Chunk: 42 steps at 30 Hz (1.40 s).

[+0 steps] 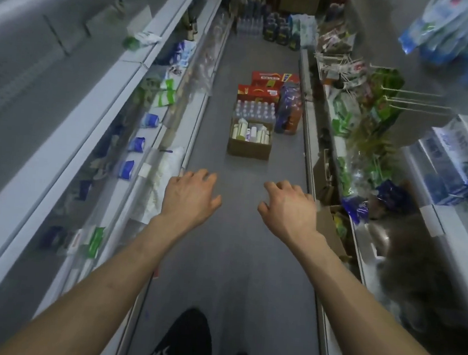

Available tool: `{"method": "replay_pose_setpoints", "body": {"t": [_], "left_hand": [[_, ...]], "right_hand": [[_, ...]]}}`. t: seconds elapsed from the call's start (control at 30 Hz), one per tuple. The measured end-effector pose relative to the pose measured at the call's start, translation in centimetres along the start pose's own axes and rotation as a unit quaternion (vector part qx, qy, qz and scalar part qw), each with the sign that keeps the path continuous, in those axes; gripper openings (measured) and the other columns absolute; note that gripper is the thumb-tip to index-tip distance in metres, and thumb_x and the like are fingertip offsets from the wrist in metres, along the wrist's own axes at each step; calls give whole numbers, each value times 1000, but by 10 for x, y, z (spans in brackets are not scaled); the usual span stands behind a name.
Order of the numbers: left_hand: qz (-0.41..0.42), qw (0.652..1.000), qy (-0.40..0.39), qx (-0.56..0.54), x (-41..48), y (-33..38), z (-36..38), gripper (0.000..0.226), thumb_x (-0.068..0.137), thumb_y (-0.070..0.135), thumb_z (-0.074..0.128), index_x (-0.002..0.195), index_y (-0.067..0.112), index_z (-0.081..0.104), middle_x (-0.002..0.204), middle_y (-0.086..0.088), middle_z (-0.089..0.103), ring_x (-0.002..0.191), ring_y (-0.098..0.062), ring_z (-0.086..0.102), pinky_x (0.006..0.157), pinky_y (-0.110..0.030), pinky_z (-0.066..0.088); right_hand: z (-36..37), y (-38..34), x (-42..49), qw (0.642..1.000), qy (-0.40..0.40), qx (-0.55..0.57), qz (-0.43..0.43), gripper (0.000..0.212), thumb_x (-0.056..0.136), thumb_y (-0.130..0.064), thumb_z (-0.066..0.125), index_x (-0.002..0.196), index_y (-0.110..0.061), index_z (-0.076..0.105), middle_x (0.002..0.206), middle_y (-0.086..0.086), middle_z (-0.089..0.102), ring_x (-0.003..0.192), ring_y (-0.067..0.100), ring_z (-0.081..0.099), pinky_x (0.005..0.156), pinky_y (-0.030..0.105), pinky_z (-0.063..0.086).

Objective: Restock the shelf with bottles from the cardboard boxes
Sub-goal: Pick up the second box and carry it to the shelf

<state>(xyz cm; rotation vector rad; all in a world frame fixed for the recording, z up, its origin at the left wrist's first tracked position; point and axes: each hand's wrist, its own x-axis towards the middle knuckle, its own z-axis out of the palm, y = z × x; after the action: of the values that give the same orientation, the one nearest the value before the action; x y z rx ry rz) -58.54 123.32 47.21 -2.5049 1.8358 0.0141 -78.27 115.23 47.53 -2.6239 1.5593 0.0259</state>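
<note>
The step in hand looks like the approach to the open cardboard box [248, 150], which stands on the aisle floor [230, 260] well ahead of both hands. White and pale bottles [251, 132] stand packed upright inside it. Just behind the box sits a shrink-wrapped water pack [255, 111], and behind that are red cartons [258, 93].

To do this well, the person should probably close right up to the box before reaching, then come down over its near edge. Taking one bottle per hand by the body rather than the cap seems safest. The bottles are packed tight, so a straight upward lift ought to keep the neighbours from tipping. The shelf [63, 148] to the left of the box has gaps between its goods and looks a likely place for them, though I cannot tell which row is meant.

The left hand [190, 193] and right hand [287, 206] are stretched forward on straight arms, palms down and level with each other. Both are short of the box. Their fingers are loosely curled and spread, and neither holds anything
</note>
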Motion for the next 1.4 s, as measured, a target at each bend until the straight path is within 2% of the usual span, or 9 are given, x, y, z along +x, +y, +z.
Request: {"method": "replay_pose_setpoints", "body": {"t": [0.23, 0.33, 0.47, 0.6, 0.73, 0.87, 1.13, 1.27, 1.4], "left_hand": [[4, 999, -43, -32, 179, -23, 57, 50, 98, 51, 56, 137, 21, 62, 134, -3, 66, 118, -32, 64, 93, -47, 52], [21, 996, -73, -49, 260, -35, 70, 49, 100, 49, 55, 138, 19, 61, 136, -5, 65, 118, -35, 63, 90, -46, 54], [35, 993, -100, -58, 359, -53, 77, 49, 103, 46, 53, 143, 18, 58, 142, -7, 62, 122, -35, 61, 94, -45, 53], [33, 988, -132, -74, 459, -68, 91, 51, 105, 45, 52, 147, 17, 56, 144, -9, 62, 124, -35, 62, 95, -44, 52], [16, 983, -161, -87, 559, -77, 123, 53, 105, 43, 52, 152, 19, 54, 147, -9, 61, 126, -34, 62, 98, -42, 54], [-19, 981, -178, -75, 656, -81, 161, 52, 104, 42, 51, 153, 23, 52, 151, -5, 59, 131, -32, 60, 100, -44, 52], [-38, 975, -201, -85, 826, -87, 239, 46, 104, 40, 50, 143, 18, 59, 131, -9, 67, 109, -33, 67, 81, -41, 55], [-22, 975, -209, -77, 905, -107, 296, 46, 104, 44, 48, 142, 19, 56, 124, -8, 68, 102, -32, 67, 73, -40, 52], [18, 973, -220, -66, 979, -128, 366, 48, 104, 43, 49, 145, 19, 53, 125, -9, 67, 98, -31, 68, 67, -36, 49]], "right_hand": [[35, 19, 181, 999, -48, 12, 5, 46, 98, -40, 54, 140, -23, 59, 129, 8, 66, 116, 35, 63, 91, 45, 50], [41, 28, 256, 996, -73, 26, 37, 47, 99, -39, 53, 143, -22, 57, 133, 9, 64, 120, 35, 62, 93, 45, 50], [40, 47, 347, 991, -95, 57, 76, 48, 99, -36, 53, 144, -21, 57, 134, 11, 64, 120, 36, 63, 93, 45, 52], [48, 72, 435, 979, -122, 114, 113, 55, 102, -34, 52, 155, -23, 49, 145, 10, 60, 127, 35, 61, 98, 49, 52], [76, 98, 529, 969, -155, 145, 129, 55, 103, -32, 52, 157, -22, 47, 149, 11, 57, 130, 34, 59, 99, 48, 52], [114, 128, 634, 962, -186, 168, 107, 54, 105, -30, 52, 158, -20, 46, 152, 12, 55, 133, 34, 58, 104, 48, 52], [186, 170, 805, 954, -237, 164, 79, 56, 106, -29, 53, 160, -19, 42, 150, 14, 54, 130, 35, 58, 104, 46, 53], [232, 173, 874, 946, -254, 182, 91, 58, 105, -30, 54, 161, -21, 40, 147, 13, 55, 126, 33, 60, 103, 49, 54], [294, 177, 931, 946, -230, 205, 101, 54, 106, -28, 53, 159, -26, 43, 147, 8, 57, 124, 29, 62, 98, 51, 57]]}}
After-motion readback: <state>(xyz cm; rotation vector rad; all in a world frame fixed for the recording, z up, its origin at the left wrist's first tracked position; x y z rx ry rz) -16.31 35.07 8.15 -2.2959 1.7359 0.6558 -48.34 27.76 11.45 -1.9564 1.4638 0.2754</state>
